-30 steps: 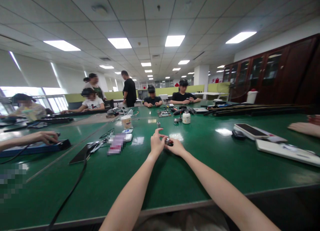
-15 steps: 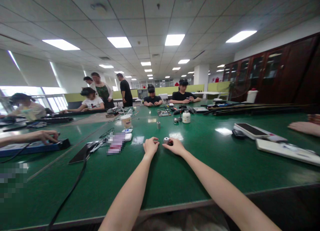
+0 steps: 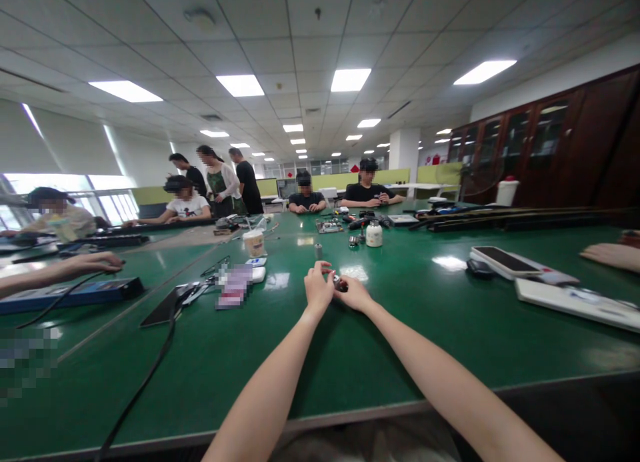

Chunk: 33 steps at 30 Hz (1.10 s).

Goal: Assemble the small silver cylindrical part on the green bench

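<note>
My right hand (image 3: 354,293) is closed around a small silvery metal cylinder (image 3: 337,279) low over the green table. Against its left side is my left hand (image 3: 320,286), with bent fingers that cover much of the cylinder and seem to grip it too. Just beyond my hands, a second small metal cylinder (image 3: 319,251) stands upright on the table; my left fingers partly overlap it in view.
On the green table (image 3: 370,369), a cup (image 3: 254,243) and a blurred pinkish packet lie left. A white jar (image 3: 374,234) and a circuit board (image 3: 329,227) stand beyond. A phone (image 3: 505,261) lies right. A co-worker's hand (image 3: 90,265) is left, above a power strip; others sit around.
My left hand has moved right, from beside the cylinder to touching it at my right hand. At the far left, the co-worker's hand has lifted from the power strip.
</note>
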Tool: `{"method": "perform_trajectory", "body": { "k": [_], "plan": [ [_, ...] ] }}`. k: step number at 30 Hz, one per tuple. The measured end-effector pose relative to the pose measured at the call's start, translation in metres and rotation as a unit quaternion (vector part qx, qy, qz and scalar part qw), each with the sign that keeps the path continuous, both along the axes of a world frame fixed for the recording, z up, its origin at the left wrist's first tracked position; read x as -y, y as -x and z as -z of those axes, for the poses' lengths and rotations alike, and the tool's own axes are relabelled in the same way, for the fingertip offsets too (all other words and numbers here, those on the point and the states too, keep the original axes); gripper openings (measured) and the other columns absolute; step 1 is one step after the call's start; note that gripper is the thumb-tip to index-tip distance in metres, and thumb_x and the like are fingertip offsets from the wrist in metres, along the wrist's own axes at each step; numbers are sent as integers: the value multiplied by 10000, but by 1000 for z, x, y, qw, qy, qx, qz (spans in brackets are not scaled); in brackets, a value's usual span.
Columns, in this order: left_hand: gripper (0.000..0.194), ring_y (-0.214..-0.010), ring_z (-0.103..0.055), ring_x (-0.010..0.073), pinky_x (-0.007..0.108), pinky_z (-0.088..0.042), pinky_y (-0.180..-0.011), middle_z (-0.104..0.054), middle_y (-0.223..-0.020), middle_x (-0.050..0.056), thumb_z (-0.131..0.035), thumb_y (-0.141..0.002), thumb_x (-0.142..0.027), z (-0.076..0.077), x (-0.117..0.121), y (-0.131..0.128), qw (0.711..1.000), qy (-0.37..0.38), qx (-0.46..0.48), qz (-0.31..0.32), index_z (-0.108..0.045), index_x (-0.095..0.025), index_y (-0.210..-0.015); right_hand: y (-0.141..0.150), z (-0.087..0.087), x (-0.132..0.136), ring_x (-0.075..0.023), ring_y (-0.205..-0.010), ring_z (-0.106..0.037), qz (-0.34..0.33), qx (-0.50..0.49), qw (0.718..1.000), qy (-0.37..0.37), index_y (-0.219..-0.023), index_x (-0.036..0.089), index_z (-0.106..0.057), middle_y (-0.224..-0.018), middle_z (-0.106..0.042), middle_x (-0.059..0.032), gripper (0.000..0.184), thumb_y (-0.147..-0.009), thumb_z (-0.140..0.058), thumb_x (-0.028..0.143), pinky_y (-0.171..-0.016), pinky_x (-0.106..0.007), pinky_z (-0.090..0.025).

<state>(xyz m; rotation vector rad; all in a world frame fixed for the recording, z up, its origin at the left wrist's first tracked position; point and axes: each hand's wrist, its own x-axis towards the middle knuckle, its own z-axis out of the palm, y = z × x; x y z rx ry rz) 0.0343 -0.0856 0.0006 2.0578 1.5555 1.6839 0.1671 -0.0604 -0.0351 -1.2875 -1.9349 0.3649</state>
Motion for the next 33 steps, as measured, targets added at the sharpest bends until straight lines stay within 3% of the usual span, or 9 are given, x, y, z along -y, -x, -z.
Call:
{"method": "perform_trajectory", "body": {
  "k": [20, 26, 33],
  "plan": [
    [241, -925, -593, 213, 340, -368, -830, -706, -879, 20, -566, -820, -132, -8, 16, -8, 996, -5, -85, -33, -507, -211, -1039, 0, -1, 0, -191, -795, -601, -4, 3, 1000, -12, -869, 209, -663, -852, -698, -40, 182, -704, -668, 284, -691, -264, -437],
    [237, -941, -588, 218, 351, -360, -839, -706, -892, 13, -566, -822, -145, -11, 17, -5, 995, -7, -86, -51, -507, -212, -1042, 0, 0, -1, -188, -776, -596, 6, 16, 1000, -15, -838, 204, -648, -833, -686, -38, 171, -709, -654, 315, -669, -262, -429],
    [212, -969, -593, 216, 345, -381, -848, -710, -902, 30, -560, -824, -149, -9, 13, -4, 996, 18, -89, -21, -519, -211, -1022, -1, 0, -1, -198, -806, -605, 0, 12, 1000, -9, -848, 205, -643, -841, -688, -43, 203, -712, -666, 354, -686, -270, -442]
  ]
}}
